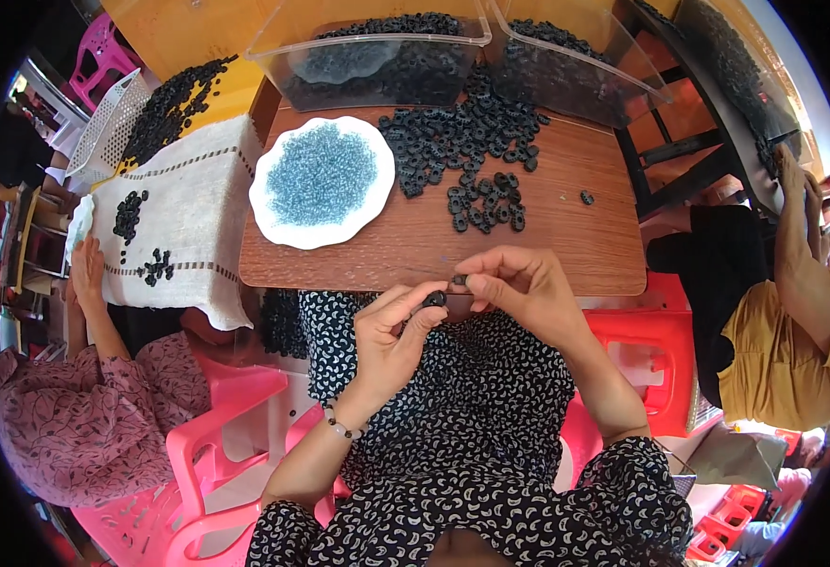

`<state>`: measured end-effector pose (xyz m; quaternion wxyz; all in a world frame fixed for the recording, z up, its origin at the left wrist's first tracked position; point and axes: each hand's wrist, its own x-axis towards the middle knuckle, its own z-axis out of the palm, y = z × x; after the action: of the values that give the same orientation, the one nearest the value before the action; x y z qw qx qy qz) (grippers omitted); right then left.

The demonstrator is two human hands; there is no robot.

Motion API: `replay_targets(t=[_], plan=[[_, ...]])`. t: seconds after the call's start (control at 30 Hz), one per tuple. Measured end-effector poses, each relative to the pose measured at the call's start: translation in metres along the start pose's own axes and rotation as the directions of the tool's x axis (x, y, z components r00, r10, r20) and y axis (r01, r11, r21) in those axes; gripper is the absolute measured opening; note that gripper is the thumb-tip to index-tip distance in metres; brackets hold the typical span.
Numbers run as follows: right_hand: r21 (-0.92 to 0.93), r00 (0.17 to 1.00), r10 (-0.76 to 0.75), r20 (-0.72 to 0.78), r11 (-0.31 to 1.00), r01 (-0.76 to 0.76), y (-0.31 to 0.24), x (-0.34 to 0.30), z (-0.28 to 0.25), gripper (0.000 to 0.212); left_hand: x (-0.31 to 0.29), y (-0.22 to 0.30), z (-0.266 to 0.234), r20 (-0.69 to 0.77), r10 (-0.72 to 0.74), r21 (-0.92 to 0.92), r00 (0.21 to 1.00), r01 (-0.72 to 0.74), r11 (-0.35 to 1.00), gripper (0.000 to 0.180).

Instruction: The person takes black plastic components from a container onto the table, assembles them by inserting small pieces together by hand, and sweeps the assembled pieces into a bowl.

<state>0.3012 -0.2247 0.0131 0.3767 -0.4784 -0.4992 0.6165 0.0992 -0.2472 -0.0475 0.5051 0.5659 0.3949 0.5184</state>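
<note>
My left hand (387, 342) pinches a small rounded black plastic piece (435, 299) between thumb and forefinger, just off the table's near edge. Close beside it, my right hand (533, 295) has thumb and fingertips closed on a tiny dark piece (459, 280); its exact kind is too small to make out. The fingertips of both hands nearly meet. Beyond them on the wooden table (585, 236) lies a heap of black pieces with holes (462, 137), with a smaller cluster (487, 202) nearer me. Left of these, a white scalloped plate (262, 210) holds clear bluish beads (322, 176).
Two clear bins (377, 80) of black pieces stand at the table's far edge. One loose piece (586, 197) lies at right. A co-worker's hand (87, 269) rests by a cloth-covered table (183, 189) at left; another person (784, 350) works at right. Pink chairs (216, 425) stand nearby.
</note>
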Motion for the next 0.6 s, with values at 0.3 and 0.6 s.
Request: replay_targets(t=[0.3,0.6], plan=[[-0.03,0.993,-0.111,0.029,0.993,0.112,-0.004,-0.012,0.01,0.018,-0.003,0.0,-0.001,-0.004,0.046,0.009,0.999,-0.046,0.999,0.027],[-0.156,0.986,-0.164,0.034,0.974,0.167,-0.004,-0.012,0.01,0.016,-0.001,0.004,0.0,0.03,0.078,0.041,0.996,-0.08,0.996,0.027]])
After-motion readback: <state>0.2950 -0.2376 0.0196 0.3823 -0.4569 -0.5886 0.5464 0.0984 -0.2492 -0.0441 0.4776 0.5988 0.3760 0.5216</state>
